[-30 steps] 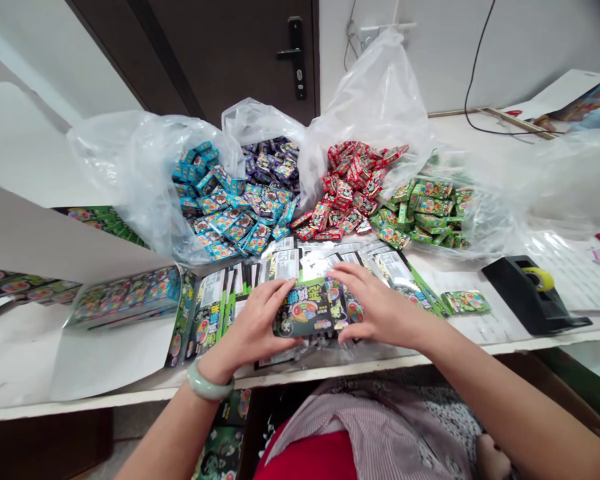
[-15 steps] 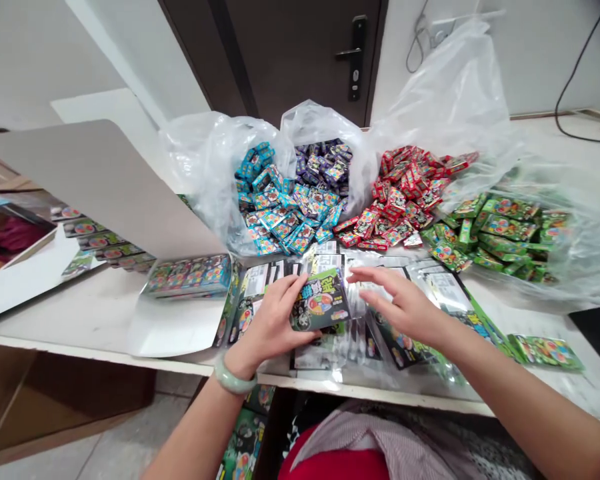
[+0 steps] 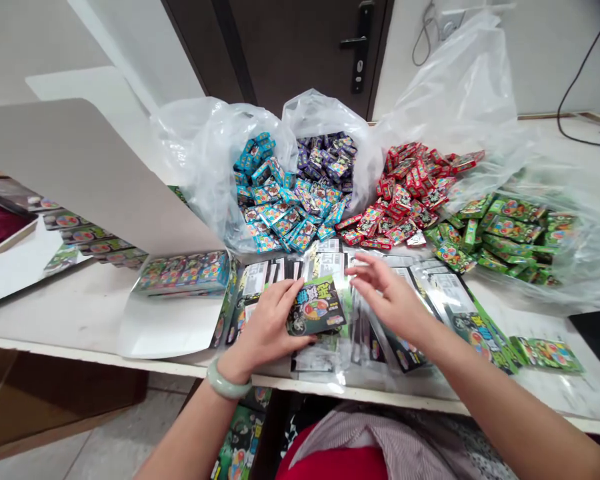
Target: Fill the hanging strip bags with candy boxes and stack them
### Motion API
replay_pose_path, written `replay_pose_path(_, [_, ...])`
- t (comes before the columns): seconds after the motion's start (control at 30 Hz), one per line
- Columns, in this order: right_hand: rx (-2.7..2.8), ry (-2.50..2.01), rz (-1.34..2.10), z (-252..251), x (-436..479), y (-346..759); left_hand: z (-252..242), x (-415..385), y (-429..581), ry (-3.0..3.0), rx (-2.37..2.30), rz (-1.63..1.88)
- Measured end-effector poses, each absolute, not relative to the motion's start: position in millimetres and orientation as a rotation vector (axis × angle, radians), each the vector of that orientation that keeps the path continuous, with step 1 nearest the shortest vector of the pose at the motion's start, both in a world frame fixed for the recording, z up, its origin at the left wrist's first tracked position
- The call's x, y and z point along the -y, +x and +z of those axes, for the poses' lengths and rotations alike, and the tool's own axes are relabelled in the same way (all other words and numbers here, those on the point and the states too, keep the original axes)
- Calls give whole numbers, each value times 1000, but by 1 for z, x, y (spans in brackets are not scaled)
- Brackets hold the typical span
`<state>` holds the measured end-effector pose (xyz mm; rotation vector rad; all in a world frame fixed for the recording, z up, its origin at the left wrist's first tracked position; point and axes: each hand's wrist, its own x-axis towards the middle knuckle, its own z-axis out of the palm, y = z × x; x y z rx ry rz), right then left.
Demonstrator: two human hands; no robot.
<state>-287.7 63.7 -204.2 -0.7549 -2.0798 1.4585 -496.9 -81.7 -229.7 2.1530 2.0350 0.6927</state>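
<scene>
1. Since a second ago, the right hand (image 3: pixel 380 293) has drawn off the flat black rectangular packet with a green edge (image 3: pixel 317 307).
2. Far left stands a white cardboard box (image 3: pixel 165 333), lid raised.
3. Centre: the left hand (image 3: pixel 267 323) grasps the packet's left side — thumb and fingers — above clear plastic sleeves (image 3: pixel 405 357).
4. Rightward, the right hand is released — fingers loosely parted beside the packet.
</scene>
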Motion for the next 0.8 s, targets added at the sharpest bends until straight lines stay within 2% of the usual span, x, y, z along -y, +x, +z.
replay_pose_path(0.07, [2013, -749, 1403, -209, -79, -292, -228, 87, -500, 2098, -2053, 714])
replay_pose_path(0.13, [2172, -697, 1258, -213, -99, -307, -227, 94, -502, 2017, -2067, 768])
replay_pose_path(0.27, [2666, -490, 677, -217, -138, -373, -227, 105, -506, 1874, -2121, 969])
replay_pose_path(0.4, [2698, -489, 535, -218, -159, -437, -228, 111, -510, 1834, -2131, 1030])
replay_pose_path(0.6, [2688, -515, 624, -220, -169, -440, -229, 120, -524, 1791, -2216, 989])
replay_pose_path(0.8, [2580, -716, 1010, -217, -153, -345, -231, 117, -528, 1828, -2204, 1024])
